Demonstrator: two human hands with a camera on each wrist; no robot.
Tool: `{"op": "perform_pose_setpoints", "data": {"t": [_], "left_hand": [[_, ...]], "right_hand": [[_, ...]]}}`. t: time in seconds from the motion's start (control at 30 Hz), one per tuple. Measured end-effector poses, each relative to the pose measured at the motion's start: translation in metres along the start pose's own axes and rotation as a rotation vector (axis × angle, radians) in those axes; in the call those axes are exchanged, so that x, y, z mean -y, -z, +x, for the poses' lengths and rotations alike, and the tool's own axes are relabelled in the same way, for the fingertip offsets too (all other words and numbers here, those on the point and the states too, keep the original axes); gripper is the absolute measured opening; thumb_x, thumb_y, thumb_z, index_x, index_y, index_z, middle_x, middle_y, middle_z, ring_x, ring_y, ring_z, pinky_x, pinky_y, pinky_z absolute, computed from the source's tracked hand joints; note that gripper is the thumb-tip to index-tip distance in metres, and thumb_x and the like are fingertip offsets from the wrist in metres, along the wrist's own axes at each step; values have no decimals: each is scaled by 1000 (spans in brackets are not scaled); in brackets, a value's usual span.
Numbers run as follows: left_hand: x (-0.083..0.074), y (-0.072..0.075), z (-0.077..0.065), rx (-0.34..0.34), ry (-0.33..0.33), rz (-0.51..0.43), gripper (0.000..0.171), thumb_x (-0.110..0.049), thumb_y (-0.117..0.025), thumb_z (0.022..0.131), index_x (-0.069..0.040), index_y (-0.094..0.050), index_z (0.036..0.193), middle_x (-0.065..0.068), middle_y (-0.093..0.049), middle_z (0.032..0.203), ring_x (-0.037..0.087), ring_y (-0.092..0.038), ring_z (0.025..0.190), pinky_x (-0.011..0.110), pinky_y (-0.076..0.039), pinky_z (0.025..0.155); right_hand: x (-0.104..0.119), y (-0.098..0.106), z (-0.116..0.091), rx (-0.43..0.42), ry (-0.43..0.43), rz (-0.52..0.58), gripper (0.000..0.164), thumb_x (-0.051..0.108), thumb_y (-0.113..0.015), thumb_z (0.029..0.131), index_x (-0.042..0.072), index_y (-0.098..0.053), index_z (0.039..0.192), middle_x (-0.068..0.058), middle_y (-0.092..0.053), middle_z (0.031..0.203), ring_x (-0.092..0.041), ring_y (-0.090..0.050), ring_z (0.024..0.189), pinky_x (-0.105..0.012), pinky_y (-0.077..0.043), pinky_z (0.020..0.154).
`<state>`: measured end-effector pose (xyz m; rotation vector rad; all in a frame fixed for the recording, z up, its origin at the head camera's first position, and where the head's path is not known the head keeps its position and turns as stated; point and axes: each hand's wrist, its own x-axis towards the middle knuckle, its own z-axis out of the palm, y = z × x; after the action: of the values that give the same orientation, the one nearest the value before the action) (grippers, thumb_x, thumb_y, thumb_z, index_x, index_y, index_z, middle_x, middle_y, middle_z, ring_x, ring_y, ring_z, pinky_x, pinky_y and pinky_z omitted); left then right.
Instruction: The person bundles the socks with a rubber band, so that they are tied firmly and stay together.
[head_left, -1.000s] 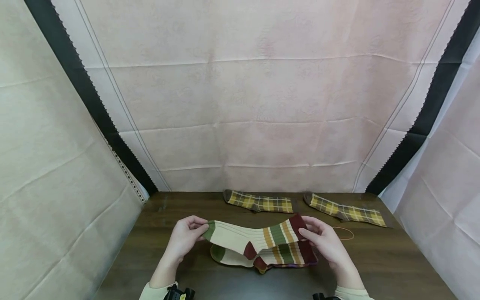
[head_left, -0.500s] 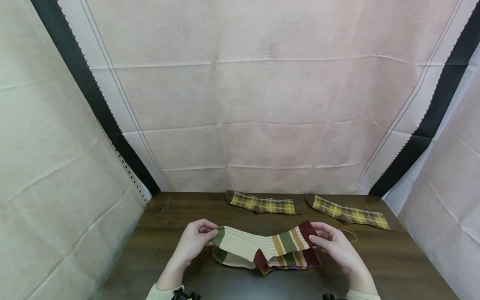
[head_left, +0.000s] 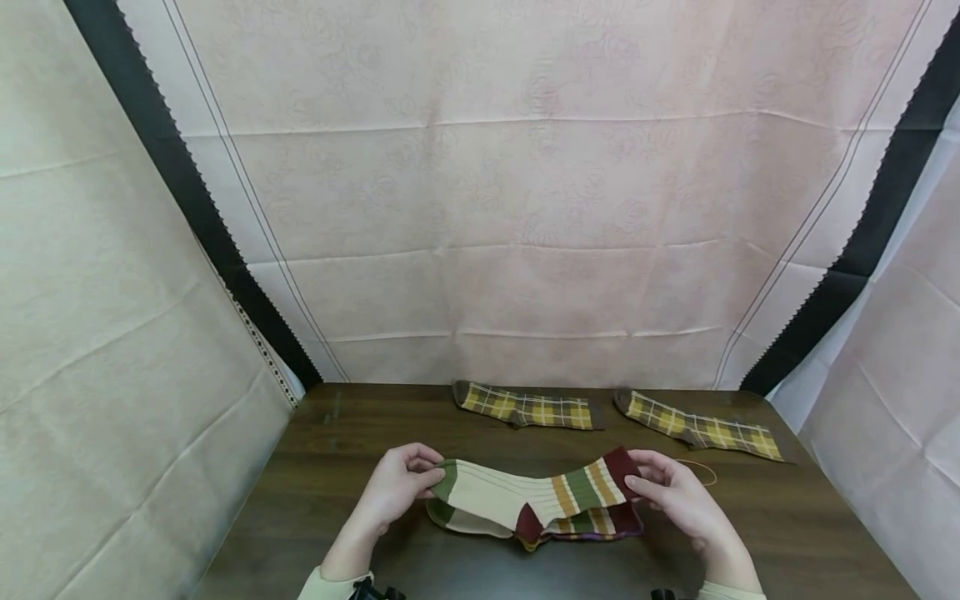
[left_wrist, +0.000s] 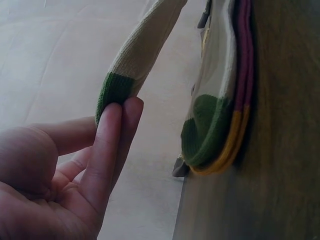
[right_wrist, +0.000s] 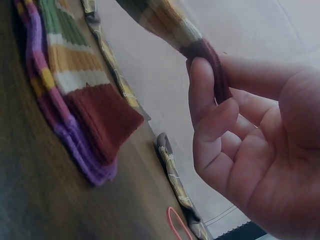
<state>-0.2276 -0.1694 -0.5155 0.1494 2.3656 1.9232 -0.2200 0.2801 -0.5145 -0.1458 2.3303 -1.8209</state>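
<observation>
A cream sock [head_left: 487,493] with a green toe, maroon heel and striped leg hangs stretched between both hands, above the table. My left hand [head_left: 402,487] pinches its green toe [left_wrist: 117,89]; my right hand [head_left: 678,496] pinches the maroon cuff [right_wrist: 212,57]. Beneath it lies a matching striped sock [head_left: 480,522], partly hidden by the raised one. This lower sock rests on a stack of purple and mustard socks [right_wrist: 82,145], whose edges show in the wrist views.
Two yellow plaid socks lie along the back of the brown table [head_left: 300,517], one mid-back [head_left: 525,408] and one to the right [head_left: 701,427]. A thin elastic loop [head_left: 708,473] lies beyond my right hand. Pale fabric walls [head_left: 525,208] stand around the table.
Both hands have shifted slightly right and down in the head view, still holding the cream sock. It now hangs lower and covers more of the matching sock underneath.
</observation>
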Motion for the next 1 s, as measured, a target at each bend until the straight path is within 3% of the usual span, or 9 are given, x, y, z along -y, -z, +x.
{"op": "perform_pose_setpoints", "data": {"t": [0.4, 1.0], "left_hand": [[7, -1, 3, 42, 17, 37, 17, -2, -78, 97, 3, -72, 112, 9, -75, 95, 20, -71, 84, 34, -63, 69], [15, -1, 5, 62, 46, 65, 17, -1, -77, 96, 3, -72, 112, 6, -74, 93, 19, -71, 83, 35, -63, 71]], "right_hand": [[-8, 0, 2, 29, -4, -7, 53, 11, -69, 105, -13, -47, 148, -21, -72, 122, -20, -74, 95, -35, -57, 77], [-15, 0, 3, 66, -35, -8, 53, 8, -70, 104, -15, -47, 146, -14, -74, 107, -25, -75, 89, -34, -62, 71]]}}
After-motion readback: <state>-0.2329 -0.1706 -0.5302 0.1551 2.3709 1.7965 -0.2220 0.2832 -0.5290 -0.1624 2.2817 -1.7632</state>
